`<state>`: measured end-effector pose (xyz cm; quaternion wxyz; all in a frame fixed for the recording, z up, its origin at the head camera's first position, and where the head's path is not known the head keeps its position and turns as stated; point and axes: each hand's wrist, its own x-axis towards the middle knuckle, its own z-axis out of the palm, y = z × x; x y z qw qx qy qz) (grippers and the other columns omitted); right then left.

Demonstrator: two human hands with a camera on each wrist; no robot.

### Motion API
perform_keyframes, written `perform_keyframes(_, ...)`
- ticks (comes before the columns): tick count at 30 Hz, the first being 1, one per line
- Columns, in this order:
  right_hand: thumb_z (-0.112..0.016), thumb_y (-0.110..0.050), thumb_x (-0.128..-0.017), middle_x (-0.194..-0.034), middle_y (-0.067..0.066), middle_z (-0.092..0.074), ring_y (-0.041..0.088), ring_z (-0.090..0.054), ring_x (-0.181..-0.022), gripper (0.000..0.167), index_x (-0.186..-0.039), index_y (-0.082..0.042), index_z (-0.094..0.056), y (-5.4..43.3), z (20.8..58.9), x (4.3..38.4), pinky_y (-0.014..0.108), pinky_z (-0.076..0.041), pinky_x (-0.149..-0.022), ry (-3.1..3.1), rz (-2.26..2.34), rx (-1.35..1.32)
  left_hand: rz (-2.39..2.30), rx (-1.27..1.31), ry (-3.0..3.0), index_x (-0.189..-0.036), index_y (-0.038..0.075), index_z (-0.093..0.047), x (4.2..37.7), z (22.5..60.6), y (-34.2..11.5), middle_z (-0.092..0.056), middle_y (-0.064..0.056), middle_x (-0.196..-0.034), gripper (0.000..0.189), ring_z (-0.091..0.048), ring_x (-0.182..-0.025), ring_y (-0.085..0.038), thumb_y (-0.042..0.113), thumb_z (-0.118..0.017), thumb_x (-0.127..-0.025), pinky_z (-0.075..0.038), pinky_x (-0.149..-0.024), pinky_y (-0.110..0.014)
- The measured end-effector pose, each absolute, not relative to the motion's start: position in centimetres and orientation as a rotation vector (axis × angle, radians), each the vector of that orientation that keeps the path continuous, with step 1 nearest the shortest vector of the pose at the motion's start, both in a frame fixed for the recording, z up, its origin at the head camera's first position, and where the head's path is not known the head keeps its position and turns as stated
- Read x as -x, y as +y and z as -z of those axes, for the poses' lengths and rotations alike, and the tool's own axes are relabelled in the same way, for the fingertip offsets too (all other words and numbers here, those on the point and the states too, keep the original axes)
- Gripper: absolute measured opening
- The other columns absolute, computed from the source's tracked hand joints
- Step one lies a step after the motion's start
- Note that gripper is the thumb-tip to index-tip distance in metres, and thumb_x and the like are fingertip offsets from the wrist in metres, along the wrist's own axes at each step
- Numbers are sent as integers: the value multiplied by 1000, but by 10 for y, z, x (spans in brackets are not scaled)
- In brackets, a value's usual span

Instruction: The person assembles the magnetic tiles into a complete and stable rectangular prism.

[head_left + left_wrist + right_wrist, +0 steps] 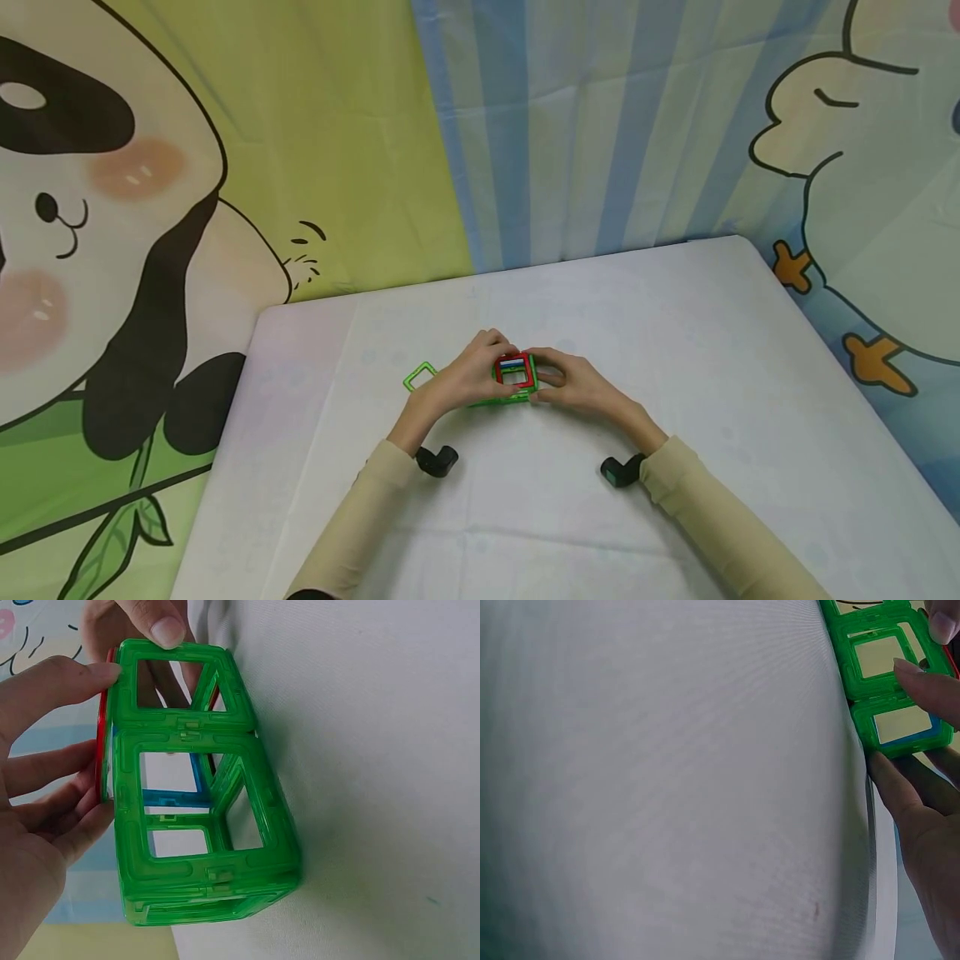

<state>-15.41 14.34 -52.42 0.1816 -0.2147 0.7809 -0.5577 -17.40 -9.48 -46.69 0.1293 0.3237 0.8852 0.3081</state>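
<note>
A small box-like structure of magnetic building tiles, with green square frames [187, 724] along its side, stands on the table between both hands. A red tile [531, 368] lies on its top, and a blue tile [176, 798] shows inside through the openings. My left hand [471, 373] pinches the red tile and the structure's upper edge, thumb on the near side, fingers against the red tile. At the right end, my right hand [583, 385] grips the green frames, its thumb [930, 691] on the near face and other fingers around the end.
A separate green square tile [414, 372] lies left of my left hand, which partly covers it. The white-covered table [540, 517] reaches back to a printed cloth backdrop [360, 150]. Black wrist devices [437, 461] sit beneath both wrists.
</note>
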Motion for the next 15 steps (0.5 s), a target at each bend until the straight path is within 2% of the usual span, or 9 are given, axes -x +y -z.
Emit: perform_keyframes(15,-79,-8,-90,-156,19,-45,39,-55,-136,72,-153,-7,-44,144,525,155,35,-53,-103,2225,1552,609,-846,-960,2574,-132,1,-65,178,471,-93,-56,-10,-126,51,-50,-116,-25,19,-81,-87,-53,-94,-37)
